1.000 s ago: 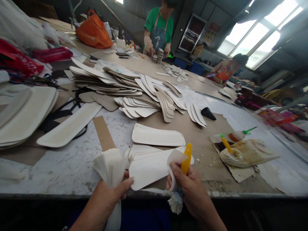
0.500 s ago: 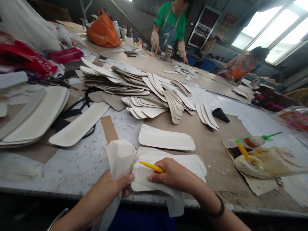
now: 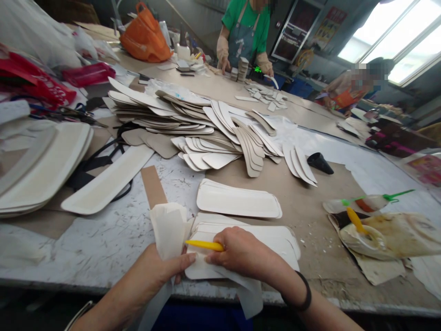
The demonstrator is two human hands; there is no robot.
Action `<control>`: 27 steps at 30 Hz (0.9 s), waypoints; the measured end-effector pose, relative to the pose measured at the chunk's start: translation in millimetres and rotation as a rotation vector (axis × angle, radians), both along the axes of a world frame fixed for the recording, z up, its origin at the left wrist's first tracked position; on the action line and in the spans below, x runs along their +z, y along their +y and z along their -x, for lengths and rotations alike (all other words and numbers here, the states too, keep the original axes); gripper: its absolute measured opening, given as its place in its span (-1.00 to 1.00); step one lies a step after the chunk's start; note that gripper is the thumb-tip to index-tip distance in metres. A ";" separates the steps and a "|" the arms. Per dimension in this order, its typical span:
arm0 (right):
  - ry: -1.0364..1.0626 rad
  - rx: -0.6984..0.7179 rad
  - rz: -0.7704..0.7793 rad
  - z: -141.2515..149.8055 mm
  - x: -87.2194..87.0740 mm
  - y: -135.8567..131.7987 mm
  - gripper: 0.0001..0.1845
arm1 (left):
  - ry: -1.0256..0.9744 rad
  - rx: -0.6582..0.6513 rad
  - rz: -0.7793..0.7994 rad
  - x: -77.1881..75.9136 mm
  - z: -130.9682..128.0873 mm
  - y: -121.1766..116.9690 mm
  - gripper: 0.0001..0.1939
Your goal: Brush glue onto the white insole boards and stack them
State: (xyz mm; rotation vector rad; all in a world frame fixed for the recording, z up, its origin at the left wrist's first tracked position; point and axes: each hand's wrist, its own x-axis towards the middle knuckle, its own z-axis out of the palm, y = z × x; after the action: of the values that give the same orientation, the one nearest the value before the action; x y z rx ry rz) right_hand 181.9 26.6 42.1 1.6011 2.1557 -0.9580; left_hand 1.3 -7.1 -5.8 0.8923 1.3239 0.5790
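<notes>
My left hand (image 3: 156, 269) is closed round a sheaf of thin white sheets (image 3: 168, 230), whose tops fan out above the thumb and whose ends hang over the table edge. In my right hand (image 3: 243, 253) is a yellow pointed stick (image 3: 203, 245), its tip turned left toward the sheaf. The fingertips of that hand rest on a thin whitish sheet over a stack of white curved panels (image 3: 279, 236). A thin strip (image 3: 251, 299) droops over the edge below my right wrist. Just behind lies a second stack of white panels (image 3: 237, 200).
Heaped grey and white panels (image 3: 165, 119) fill the table's middle. At right lie a black cone (image 3: 320, 163) and a cut-open plastic bottle (image 3: 396, 236) with another yellow tool (image 3: 356, 219). A brown strip (image 3: 154, 186) is left. Two people work across the table.
My right hand has moved slightly left, bringing the yellow stick's tip close to the sheaf. My left hand keeps its hold. Across the table, a person's hand has lifted a small white piece.
</notes>
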 end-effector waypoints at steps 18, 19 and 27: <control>0.002 -0.031 -0.051 -14.0 4.1 -17.3 -0.71 | 0.119 0.044 -0.061 5.6 -10.5 -1.0 -0.64; -0.003 -0.063 -0.043 -24.1 5.5 -23.7 -0.74 | 0.127 0.049 -0.053 5.9 -9.8 -1.3 -0.63; 0.039 -0.614 -0.212 -121.1 -6.6 -90.9 -0.76 | 0.277 -0.008 -0.043 -5.7 0.5 -0.3 -0.57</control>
State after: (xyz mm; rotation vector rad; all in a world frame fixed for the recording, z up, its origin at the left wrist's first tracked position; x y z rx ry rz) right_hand 303.0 -64.3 35.5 2.4459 1.8601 -0.9365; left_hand 0.8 -7.4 -11.5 1.0403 1.5602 0.4915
